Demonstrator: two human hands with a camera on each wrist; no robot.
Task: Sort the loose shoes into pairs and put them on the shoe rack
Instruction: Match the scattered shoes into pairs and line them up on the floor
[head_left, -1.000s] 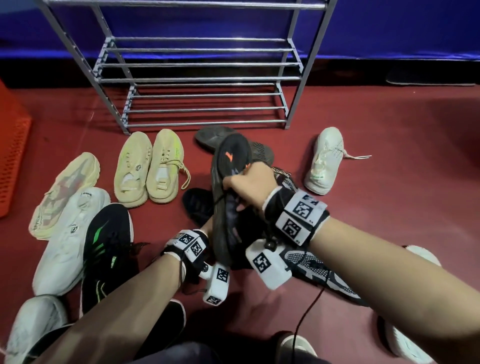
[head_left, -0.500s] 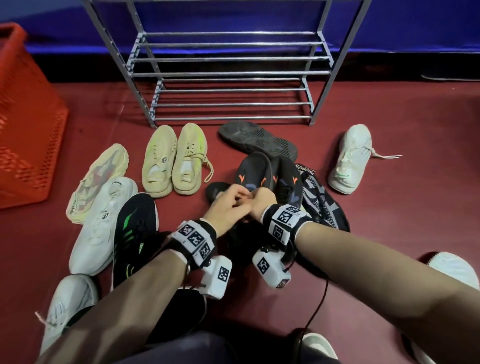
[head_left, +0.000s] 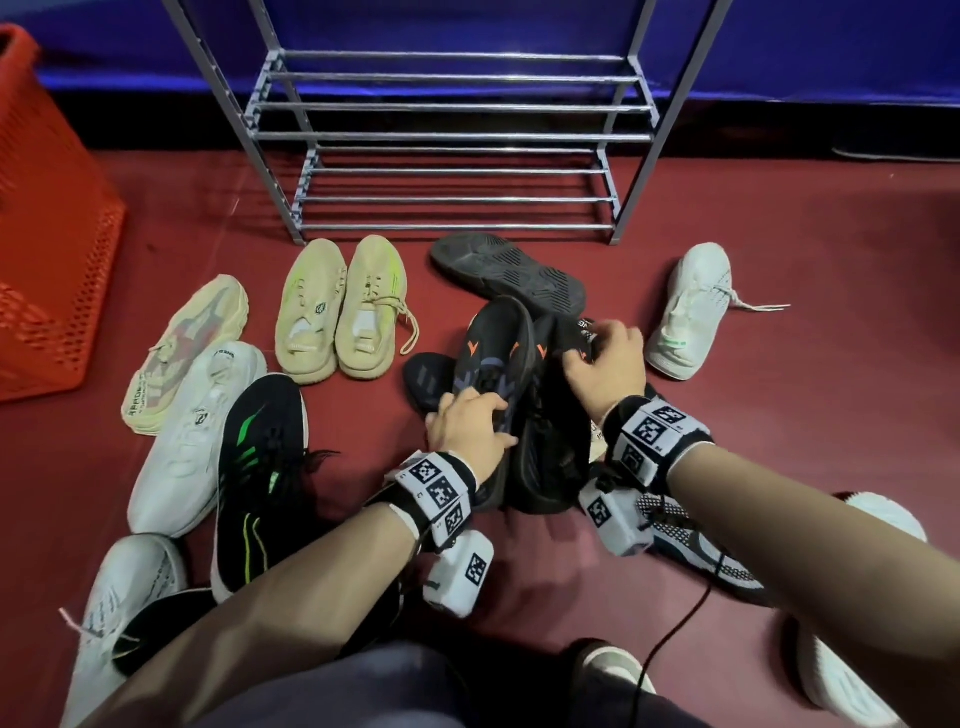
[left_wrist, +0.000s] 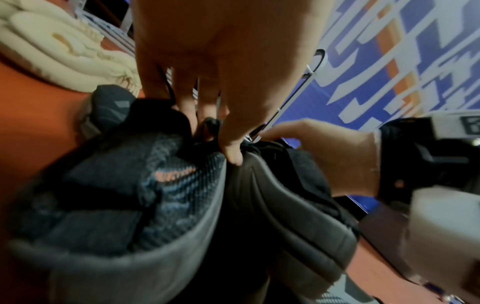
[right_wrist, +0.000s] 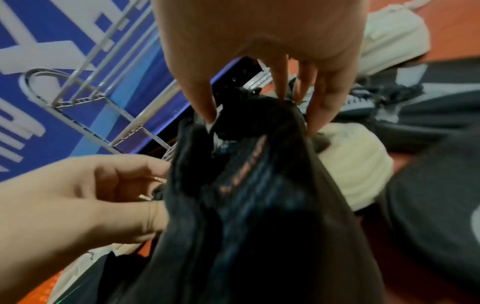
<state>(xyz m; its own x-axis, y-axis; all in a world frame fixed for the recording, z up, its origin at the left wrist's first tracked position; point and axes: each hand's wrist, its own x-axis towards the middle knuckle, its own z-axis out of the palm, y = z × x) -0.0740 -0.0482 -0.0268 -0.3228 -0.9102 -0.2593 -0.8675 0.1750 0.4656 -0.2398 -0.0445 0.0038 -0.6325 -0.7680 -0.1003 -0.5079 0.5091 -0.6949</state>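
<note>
The left hand (head_left: 470, 428) grips the left shoe of a black pair with orange marks (head_left: 496, 358), fingers curled over its upper, while the right hand (head_left: 605, 358) holds the right one (head_left: 550, 441) at its collar. The two shoes stand pressed side by side on the red floor (head_left: 805, 415), just before the shoe rack's (head_left: 452, 137) front edge. Pale yellow shoes (head_left: 340, 312) lie to their left, a white shoe (head_left: 691, 312) to their right.

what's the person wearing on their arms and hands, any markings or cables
Both forearms are bare, with no sleeves or gloves. The left hand and right hand each have a black wrist strap carrying white square tiles printed with black pixel-pattern markers. A white boxy camera unit, also marker-printed, hangs under each wrist. A thin black cable trails down from the right unit.
</note>
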